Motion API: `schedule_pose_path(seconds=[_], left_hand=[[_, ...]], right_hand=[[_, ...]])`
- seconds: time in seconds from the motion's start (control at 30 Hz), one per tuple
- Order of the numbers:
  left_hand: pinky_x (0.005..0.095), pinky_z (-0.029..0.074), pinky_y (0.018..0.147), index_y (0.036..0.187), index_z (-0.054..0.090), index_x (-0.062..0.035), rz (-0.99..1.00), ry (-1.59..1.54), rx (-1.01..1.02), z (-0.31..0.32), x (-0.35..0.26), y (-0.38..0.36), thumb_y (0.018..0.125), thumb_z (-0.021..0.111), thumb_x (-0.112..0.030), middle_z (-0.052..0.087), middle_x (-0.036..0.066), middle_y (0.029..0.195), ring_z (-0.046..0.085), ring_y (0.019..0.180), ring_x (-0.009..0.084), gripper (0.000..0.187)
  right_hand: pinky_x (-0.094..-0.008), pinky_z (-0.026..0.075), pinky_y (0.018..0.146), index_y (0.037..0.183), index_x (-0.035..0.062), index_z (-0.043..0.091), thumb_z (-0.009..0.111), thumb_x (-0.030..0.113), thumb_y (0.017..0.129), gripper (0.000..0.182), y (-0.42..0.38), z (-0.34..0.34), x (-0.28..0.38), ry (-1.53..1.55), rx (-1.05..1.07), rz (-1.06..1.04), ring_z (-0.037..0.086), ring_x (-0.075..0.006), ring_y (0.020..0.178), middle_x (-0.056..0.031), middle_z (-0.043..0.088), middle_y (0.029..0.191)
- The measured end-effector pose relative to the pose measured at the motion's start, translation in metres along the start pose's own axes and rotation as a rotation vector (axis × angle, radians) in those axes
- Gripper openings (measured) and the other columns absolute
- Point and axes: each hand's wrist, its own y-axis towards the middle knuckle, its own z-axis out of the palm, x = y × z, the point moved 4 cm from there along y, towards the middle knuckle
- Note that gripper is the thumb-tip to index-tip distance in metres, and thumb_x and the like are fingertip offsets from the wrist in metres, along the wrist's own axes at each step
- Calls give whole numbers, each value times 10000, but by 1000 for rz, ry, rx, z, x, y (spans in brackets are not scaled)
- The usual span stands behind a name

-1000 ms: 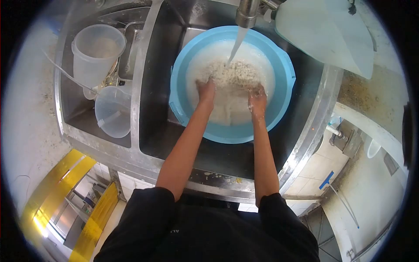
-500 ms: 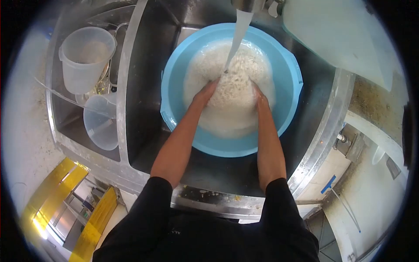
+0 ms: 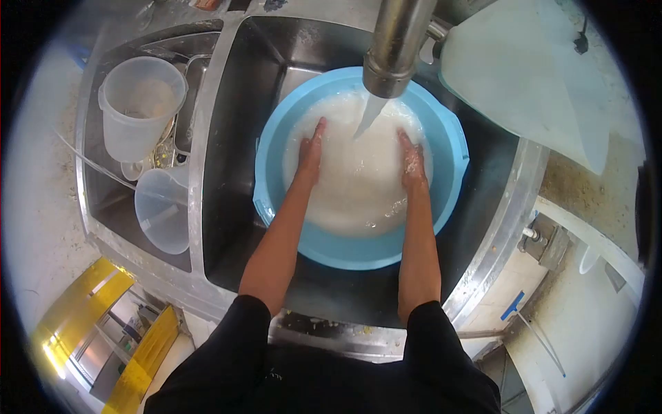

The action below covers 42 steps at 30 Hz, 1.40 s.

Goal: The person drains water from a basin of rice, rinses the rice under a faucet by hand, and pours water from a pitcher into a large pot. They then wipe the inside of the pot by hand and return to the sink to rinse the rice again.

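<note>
A round light blue basin (image 3: pixel 448 131) stands in a metal sink and holds cloudy white water (image 3: pixel 352 179). From the metal faucet (image 3: pixel 389 65) a stream of water falls into it. My left hand (image 3: pixel 312 153) is at the left side of the cloudy water, fingers stretched out and partly above the surface, holding nothing visible. On the right side, my right hand (image 3: pixel 411 157) is wet and open, its fingers apart, also partly out of the water. The palms face inward, well apart from each other. What lies under the cloudy surface is hidden.
In the smaller left sink (image 3: pixel 110 200) are a translucent bucket (image 3: pixel 131 134), a clear plastic jug (image 3: pixel 162 210) and a metal tray (image 3: pixel 189 114). A large translucent sheet-like object (image 3: pixel 517 69) hangs over the upper right corner. A blue squeegee (image 3: pixel 514 306) is at the lower right.
Both hands have moved apart and up to the water's surface. The heaped white grains between them are no longer visible under the cloudy water. The view has shifted, showing more of the faucet.
</note>
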Motion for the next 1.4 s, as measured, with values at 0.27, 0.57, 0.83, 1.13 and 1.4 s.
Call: schedule_pose_path(seconds=[0.27,0.57,0.83,1.13,1.4], left_hand=[[435,251,1126,1451,374,-65,-134,424,416,19,-12,83,854,475,-689,388,154,1476,365,1348,332,869],[466,346,1074,1320,524,-72,703,1321,600,8,-18,-60,823,646,-534,469,182,1397,404,1321,323,690],[422,373,1060,1351,505,-116,-8,1766,848,27,16,-38,798,693,-387,481,137,1402,433,1312,264,644],[433,360,1059,1242,609,-89,98,968,374,36,56,31,888,519,-348,540,172,1332,480,1255,352,448],[491,403,961,1182,637,-71,667,1993,477,-15,14,-74,868,531,-282,613,116,1221,543,1178,289,393]], right_hand=[[-391,286,1123,1421,0,376,737,451,776,866,69,45,8,39,650,-86,341,-323,1366,-160,376,1476],[-422,327,1112,1427,-6,347,852,380,615,1031,-93,9,22,-1352,468,-759,338,-398,1351,-233,336,1473],[-515,352,1071,1431,51,377,635,293,835,693,-9,15,-73,-1610,598,-818,343,-401,1351,-208,333,1486],[-483,389,1046,1340,68,502,544,230,868,501,34,48,-72,-1318,413,-451,411,-343,1323,-202,471,1388],[-501,196,1151,1342,51,515,462,318,904,516,-99,-7,-28,-1575,198,-733,300,-332,1400,-173,424,1450]])
